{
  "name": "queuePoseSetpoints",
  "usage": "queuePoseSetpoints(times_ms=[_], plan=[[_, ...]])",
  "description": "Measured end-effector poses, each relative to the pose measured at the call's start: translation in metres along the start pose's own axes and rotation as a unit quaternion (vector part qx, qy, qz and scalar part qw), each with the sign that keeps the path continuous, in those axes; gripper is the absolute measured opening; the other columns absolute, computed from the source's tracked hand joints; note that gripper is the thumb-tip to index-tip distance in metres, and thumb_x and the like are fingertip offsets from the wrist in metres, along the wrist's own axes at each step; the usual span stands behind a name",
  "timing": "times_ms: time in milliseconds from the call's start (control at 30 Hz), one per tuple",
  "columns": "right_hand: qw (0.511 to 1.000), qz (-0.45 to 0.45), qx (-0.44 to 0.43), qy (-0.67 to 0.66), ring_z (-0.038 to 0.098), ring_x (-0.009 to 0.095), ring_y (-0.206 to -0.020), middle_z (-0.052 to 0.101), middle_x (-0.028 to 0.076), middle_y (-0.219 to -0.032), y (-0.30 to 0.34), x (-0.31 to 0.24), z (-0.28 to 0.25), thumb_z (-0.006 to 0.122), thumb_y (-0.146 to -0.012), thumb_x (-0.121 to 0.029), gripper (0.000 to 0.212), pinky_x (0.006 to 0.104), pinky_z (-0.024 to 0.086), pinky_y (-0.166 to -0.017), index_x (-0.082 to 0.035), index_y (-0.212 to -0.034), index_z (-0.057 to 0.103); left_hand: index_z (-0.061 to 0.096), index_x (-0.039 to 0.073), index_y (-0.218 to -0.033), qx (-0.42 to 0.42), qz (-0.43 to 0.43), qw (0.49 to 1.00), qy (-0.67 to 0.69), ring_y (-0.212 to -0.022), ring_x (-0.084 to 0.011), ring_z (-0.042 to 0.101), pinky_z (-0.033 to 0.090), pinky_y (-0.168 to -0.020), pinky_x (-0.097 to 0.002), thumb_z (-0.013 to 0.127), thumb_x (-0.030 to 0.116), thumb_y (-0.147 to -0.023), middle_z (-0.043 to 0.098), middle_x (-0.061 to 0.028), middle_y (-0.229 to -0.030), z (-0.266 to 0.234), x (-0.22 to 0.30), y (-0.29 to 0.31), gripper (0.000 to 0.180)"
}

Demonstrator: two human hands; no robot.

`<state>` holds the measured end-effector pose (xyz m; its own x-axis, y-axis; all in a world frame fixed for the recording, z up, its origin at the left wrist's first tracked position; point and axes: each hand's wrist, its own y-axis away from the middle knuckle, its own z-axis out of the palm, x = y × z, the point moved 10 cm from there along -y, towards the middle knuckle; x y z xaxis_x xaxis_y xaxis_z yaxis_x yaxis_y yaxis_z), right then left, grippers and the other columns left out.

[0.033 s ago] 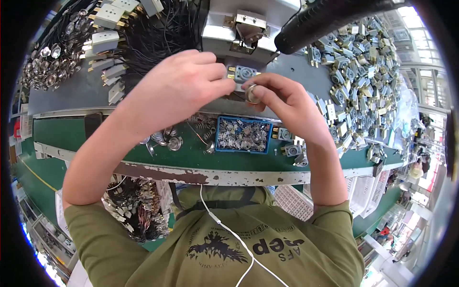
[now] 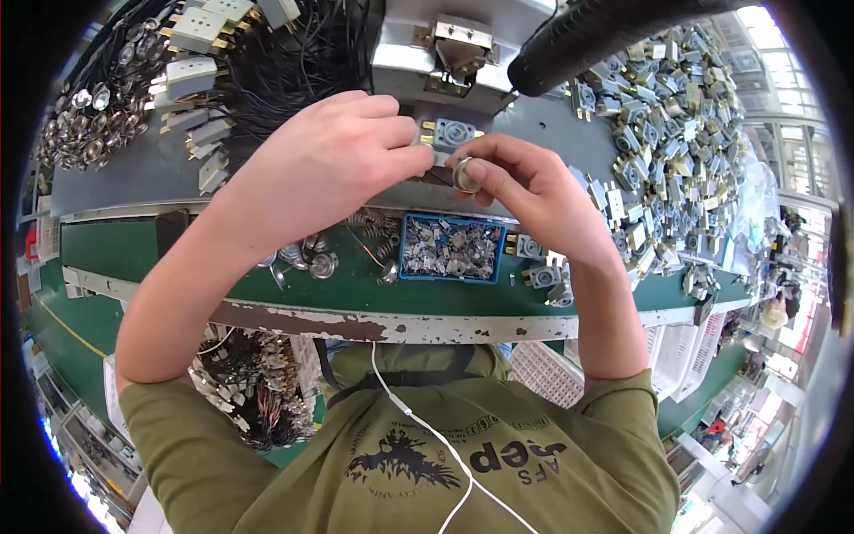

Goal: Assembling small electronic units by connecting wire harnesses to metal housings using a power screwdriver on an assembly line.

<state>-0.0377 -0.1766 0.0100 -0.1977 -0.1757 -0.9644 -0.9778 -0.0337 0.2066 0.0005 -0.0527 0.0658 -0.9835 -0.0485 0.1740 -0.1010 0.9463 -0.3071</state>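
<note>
My left hand point(image 2: 360, 151) is closed, its thumb and fingertips pinched together over the grey metal work surface point(image 2: 116, 191). What lies between those fingertips is hidden. Close to its right, my right hand point(image 2: 525, 182) grips a small round metal cup point(image 2: 464, 175) between thumb and fingers. A short dark line, perhaps a wire, shows in the narrow gap between the two hands. Just beyond the fingertips lies a grey plug housing point(image 2: 455, 133) with brass prongs pointing left, beneath a bench press point(image 2: 463, 58).
A blue tray point(image 2: 451, 279) of small metal pieces sits nearer me, beside loose springs point(image 2: 378, 227). Many plug housings point(image 2: 663, 133) are heaped at right. Black cords point(image 2: 298, 67) and metal cups point(image 2: 93, 133) fill the left. A thick black tube point(image 2: 605, 40) hangs overhead at right.
</note>
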Motion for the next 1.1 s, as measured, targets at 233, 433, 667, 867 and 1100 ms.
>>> queuePoseSetpoints(times_ms=[233,433,667,867,1100], plan=[[0.997,-0.025,0.065,0.011,0.070,0.014,-0.104,0.073,0.009,-0.112,0.022,-0.005,0.002,0.072,-0.096,-0.002,0.042,0.0282,0.056,-0.093,0.002,-0.137,0.061,0.063,0.009,-0.085,0.033,-0.033,0.998,0.033,-0.083,-0.0223,0.062,0.053,-0.078,-0.0369,0.072,0.015,-0.083,0.060,-0.0036,-0.081,0.001,-0.005,0.002,0.011],[0.993,-0.013,-0.023,0.114,0.070,0.012,-0.103,0.073,0.008,-0.115,0.012,0.004,0.014,0.070,-0.098,-0.003,0.036,0.0298,0.056,-0.091,0.002,-0.133,0.065,0.064,0.009,-0.085,0.005,-0.016,1.000,0.012,-0.078,-0.0230,0.062,0.051,-0.073,-0.0367,0.078,0.029,-0.084,0.059,-0.0031,-0.075,0.014,-0.003,0.000,0.024],[0.991,-0.018,-0.025,0.128,0.063,0.008,-0.091,0.072,0.005,-0.103,0.016,0.000,0.001,0.066,-0.101,-0.006,0.036,0.0255,0.053,-0.083,-0.002,-0.137,0.065,0.069,0.011,-0.097,0.010,-0.031,0.998,0.059,-0.075,-0.0226,0.064,0.051,-0.070,-0.0377,0.078,0.029,-0.085,0.062,-0.0037,-0.077,0.012,0.000,-0.002,0.023],[0.974,-0.080,0.198,0.073,0.065,0.009,-0.092,0.073,0.008,-0.111,0.037,-0.010,-0.051,0.062,-0.105,-0.009,0.031,0.0240,0.053,-0.082,-0.001,-0.135,0.064,0.069,0.016,-0.123,-0.023,-0.090,0.982,0.163,-0.073,-0.0270,0.065,0.051,-0.067,-0.0400,0.078,0.020,-0.086,0.066,-0.0091,-0.080,0.010,-0.025,-0.017,0.039],[0.894,-0.369,0.242,0.077,0.070,0.021,-0.099,0.070,0.020,-0.121,0.055,-0.088,-0.063,0.053,-0.106,-0.004,0.037,0.0324,0.058,-0.082,0.004,-0.141,0.054,0.067,0.014,-0.127,-0.127,-0.197,0.958,0.163,-0.081,-0.0311,0.070,0.054,-0.076,-0.0400,0.072,0.021,-0.092,0.071,-0.0117,-0.088,0.059,-0.056,-0.025,0.037]])
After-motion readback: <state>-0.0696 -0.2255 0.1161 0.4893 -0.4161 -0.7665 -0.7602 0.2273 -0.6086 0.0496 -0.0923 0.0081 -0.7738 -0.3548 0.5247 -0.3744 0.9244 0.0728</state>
